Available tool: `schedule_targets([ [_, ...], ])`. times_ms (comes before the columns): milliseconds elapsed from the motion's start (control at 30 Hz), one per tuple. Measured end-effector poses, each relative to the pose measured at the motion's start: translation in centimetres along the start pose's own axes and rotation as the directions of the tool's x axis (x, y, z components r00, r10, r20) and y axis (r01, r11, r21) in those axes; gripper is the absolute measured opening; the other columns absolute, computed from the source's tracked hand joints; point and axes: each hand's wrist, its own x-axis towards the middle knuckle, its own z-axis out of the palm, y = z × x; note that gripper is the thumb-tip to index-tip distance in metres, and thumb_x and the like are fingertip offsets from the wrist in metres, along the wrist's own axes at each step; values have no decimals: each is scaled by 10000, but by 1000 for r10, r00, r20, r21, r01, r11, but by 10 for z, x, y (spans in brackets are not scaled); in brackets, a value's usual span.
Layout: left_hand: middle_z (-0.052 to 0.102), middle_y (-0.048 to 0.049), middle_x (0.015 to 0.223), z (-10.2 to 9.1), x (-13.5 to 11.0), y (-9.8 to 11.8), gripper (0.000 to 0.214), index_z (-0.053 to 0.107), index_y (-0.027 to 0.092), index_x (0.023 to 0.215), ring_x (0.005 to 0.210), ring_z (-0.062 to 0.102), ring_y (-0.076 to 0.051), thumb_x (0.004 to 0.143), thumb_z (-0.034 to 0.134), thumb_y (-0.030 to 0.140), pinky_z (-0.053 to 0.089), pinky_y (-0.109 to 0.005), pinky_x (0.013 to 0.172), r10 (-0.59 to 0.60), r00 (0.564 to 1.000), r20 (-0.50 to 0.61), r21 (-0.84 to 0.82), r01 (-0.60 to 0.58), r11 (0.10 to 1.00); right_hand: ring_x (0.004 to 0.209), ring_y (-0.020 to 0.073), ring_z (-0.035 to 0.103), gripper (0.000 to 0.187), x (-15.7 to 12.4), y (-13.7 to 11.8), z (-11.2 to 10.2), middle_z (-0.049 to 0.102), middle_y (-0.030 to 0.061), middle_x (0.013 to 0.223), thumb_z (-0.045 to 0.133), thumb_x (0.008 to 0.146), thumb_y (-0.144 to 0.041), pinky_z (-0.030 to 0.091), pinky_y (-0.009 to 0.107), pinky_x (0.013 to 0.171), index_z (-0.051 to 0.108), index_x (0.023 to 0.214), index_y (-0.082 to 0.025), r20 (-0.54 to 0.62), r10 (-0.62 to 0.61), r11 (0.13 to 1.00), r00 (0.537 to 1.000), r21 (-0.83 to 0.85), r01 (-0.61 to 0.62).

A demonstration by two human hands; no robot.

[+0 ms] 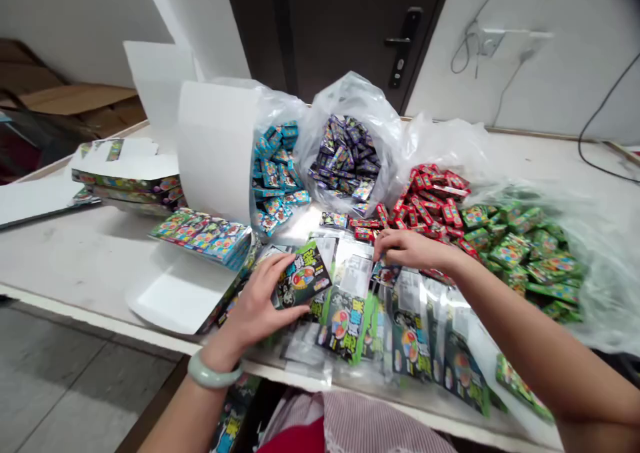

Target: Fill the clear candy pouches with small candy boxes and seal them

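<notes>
Blister card (303,274), green and black, gripped in our left hand (257,299), our right hand (414,250) curled on a small packet (385,274), more cards (410,333) spread near, plastic bags (347,93) of boxes far

From my view: dark brown door (360,33) straight ahead, black lever handle (403,39), white walls (575,59) either side. Black cable (595,126) runs down the right wall. Grey tile floor (75,373) below the white table (60,259). Flattened cardboard (75,99) back left.
</notes>
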Motion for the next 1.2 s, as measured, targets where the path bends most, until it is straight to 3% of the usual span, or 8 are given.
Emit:
schedule_targets([
  [67,446,-116,1362,3,3,6,775,342,265,1406,1285,437,-323,756,744,395,375,-544,1097,30,999,32,-1,-30,1000,949,209,638,284,-2,2,8,685,61,997,554,733,-68,509,377,885,696,949,-187,30,-29,989,999,-146,33],
  [233,456,-115,1349,7,1,15,776,341,273,1411,1268,451,-327,758,740,402,383,-558,1084,45,997,66,-14,-44,999,1209,275,518,446,-27,3,40,581,164,1288,632,829,-233,425,490,1003,539,1258,-158,-317,-72,957,946,-290,-25],
  [367,451,-111,1364,9,-1,15,785,345,278,1413,1276,449,-326,752,743,422,387,-547,1085,79,990,115,-16,-78,997,1307,375,403,761,-52,4,62,491,201,1400,780,687,-395,335,576,1041,481,1336,-132,-230,-17,905,973,-418,-83],
  [467,446,-106,1380,13,0,17,808,331,288,1427,1285,441,-322,749,741,447,383,-538,1091,101,984,149,-24,-99,995,1254,362,461,675,-55,4,69,549,185,1335,735,703,-338,337,557,1030,510,1302,-124,-240,-18,888,971,-451,-94],
  [667,461,-117,1363,16,1,24,840,339,261,1424,1277,442,-312,727,761,464,380,-516,1089,131,982,139,-1,-132,991,1243,305,468,619,-62,-27,51,504,165,1323,670,730,-290,394,482,1032,478,1306,-169,-515,-150,937,844,-346,-45],
  [833,436,-134,1383,16,3,32,875,324,231,1437,1282,427,-311,716,777,430,382,-490,1080,189,967,169,20,-195,981,1200,351,479,582,-70,-59,43,522,167,1311,676,755,-299,413,544,987,512,1304,-195,-298,-210,865,931,-500,35],
  [1000,461,-130,1371,19,5,42,870,344,236,1441,1261,444,-328,709,770,437,388,-511,1060,229,953,199,1,-234,972,1164,350,509,583,-70,-61,45,537,158,1320,703,745,-292,434,538,968,547,1297,-191,-95,-220,835,971,-534,136],
  [1200,464,-127,1353,24,4,47,867,353,245,1419,1252,452,-324,691,783,438,395,-508,1056,211,954,212,-33,-209,977,1267,306,461,793,-65,-56,53,446,180,1395,771,740,-299,435,479,1038,362,1411,-194,-168,-213,936,962,-317,152],
])
